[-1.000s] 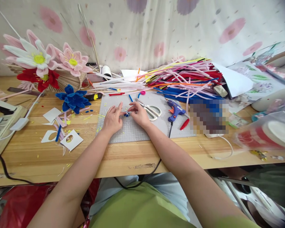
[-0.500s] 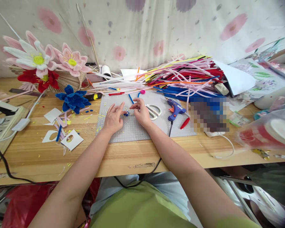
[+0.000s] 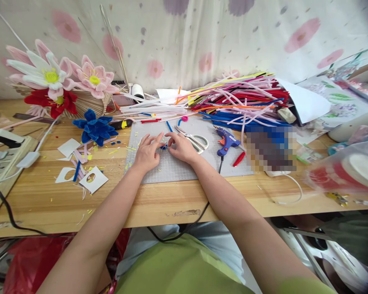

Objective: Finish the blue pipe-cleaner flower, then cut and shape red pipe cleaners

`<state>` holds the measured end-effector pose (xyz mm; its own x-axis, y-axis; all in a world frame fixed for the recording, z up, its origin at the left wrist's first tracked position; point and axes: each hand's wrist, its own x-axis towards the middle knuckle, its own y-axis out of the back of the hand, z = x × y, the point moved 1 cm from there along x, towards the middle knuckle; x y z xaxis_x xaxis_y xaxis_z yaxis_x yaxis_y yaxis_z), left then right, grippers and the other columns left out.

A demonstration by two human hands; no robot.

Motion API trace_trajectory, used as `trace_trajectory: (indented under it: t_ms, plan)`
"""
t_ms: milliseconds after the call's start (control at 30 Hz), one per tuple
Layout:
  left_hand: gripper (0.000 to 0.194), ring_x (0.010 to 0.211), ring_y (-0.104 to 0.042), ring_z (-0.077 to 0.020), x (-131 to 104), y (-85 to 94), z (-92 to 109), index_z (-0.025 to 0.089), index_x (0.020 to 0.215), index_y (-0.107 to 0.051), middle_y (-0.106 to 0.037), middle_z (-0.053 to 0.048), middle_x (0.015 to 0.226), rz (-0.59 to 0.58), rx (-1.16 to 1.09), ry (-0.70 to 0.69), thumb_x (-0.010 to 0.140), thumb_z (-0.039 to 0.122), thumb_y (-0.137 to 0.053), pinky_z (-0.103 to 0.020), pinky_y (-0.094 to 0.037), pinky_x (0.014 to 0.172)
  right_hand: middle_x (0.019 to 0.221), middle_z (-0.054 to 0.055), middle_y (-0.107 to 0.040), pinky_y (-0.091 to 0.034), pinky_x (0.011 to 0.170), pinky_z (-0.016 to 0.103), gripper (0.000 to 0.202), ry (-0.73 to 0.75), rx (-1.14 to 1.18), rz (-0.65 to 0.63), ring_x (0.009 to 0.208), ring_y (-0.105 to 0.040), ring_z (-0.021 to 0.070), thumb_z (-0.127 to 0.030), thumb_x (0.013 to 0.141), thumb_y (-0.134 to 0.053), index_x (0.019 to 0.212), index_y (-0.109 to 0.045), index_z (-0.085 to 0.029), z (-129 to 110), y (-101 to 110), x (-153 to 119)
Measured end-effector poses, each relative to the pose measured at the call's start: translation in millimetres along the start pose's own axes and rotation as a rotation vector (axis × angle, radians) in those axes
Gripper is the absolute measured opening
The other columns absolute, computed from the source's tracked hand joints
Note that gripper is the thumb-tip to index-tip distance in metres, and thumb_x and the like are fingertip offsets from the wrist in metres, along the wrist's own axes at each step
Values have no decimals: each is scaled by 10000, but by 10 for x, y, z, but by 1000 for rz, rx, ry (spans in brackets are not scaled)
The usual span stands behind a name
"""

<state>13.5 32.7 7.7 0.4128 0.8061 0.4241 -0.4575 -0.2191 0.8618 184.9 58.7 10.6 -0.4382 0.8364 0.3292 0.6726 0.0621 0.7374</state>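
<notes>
A small, bristly blue piece [image 3: 163, 147] sits between the loosely curled left hand [image 3: 147, 154] and right hand [image 3: 181, 148], fingers at it, their grip unclear, over the flat grey gridded mat [image 3: 171, 167].

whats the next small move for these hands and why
Probably a light pinch with the right hand on the small blue piece, to steady it: the right fingertips are curled close beside it, the left hand is at its other side, and the grey mat lies underneath.
</notes>
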Motion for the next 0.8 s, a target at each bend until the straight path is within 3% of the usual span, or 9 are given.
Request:
trace_trajectory:
  t_ms: [233, 567, 800]
  plan:
    - [868, 1183, -492, -213, 2, -20, -12, 187, 1457, -256, -699, -6, 1060, -2, 7, -11, 633, 13, -467, -466, -267, 1141, 802, 7, -672, -409, 797, 310, 396, -11, -35, -3, 903, -545, 214, -98, 738, -521, 1123, -538, -193, 21, -83, 10]
    - [860, 1178, -500, -234, -1, -16, -12, 180, 1461, -244, -710, -12, 1028, -19, 21, 8, 644, 23, -460, -482, -273, 1135, 800, -4, -666, -421, 791, 323, 368, -60, -8, 7, 890, -552, 216, -97, 697, -521, 1047, -516, -211, 42, 1, 18]
    - [882, 1187, -500, -230, 1, -18, -13, 198, 1465, -229, -711, -13, 1034, -26, 3, 21, 633, 16, -459, -496, -285, 1122, 794, 10, -630, -435, 818, 347, 356, -73, 22, 83, 894, -550, 217, -107, 666, -510, 1004, -518, -217, 108, 42, 25]
